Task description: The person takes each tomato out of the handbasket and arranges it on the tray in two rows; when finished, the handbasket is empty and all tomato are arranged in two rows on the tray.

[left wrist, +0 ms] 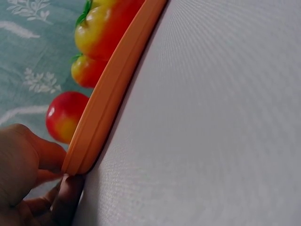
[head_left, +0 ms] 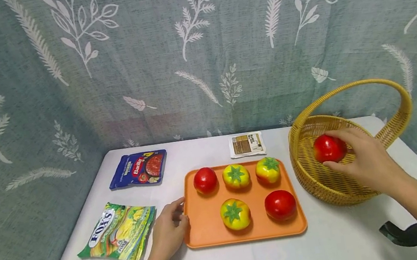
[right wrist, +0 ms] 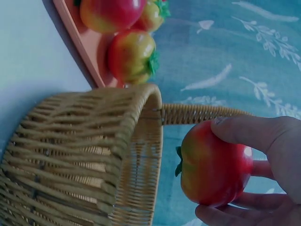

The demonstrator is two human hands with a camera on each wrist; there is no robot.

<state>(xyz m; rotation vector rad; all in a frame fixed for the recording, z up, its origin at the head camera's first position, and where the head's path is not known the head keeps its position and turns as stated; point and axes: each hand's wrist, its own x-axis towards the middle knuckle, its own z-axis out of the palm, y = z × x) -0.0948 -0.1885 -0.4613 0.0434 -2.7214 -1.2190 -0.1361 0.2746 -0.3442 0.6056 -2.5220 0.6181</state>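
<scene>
In the head view my right hand (head_left: 370, 160) grips a red tomato (head_left: 329, 148) over the round wicker basket (head_left: 308, 182). The right wrist view shows this tomato (right wrist: 214, 165) as red and yellow with a green calyx, between thumb and fingers beside the basket rim (right wrist: 153, 101). My left hand (head_left: 166, 231) holds the left edge of the orange tray (head_left: 204, 230), thumb and fingers at its rim. On the tray sit several more tomatoes, among them a red one (head_left: 280, 205) at front right and a yellow one (head_left: 235, 213) with its green calyx up.
The basket's tall handle (head_left: 362, 82) arches over its opening. Left of the tray lie a blue Barilla pouch (head_left: 138, 169) and a green Fox's packet (head_left: 118, 231). A small white and brown packet (head_left: 247, 144) lies behind the tray, near the patterned curtain (head_left: 167, 64).
</scene>
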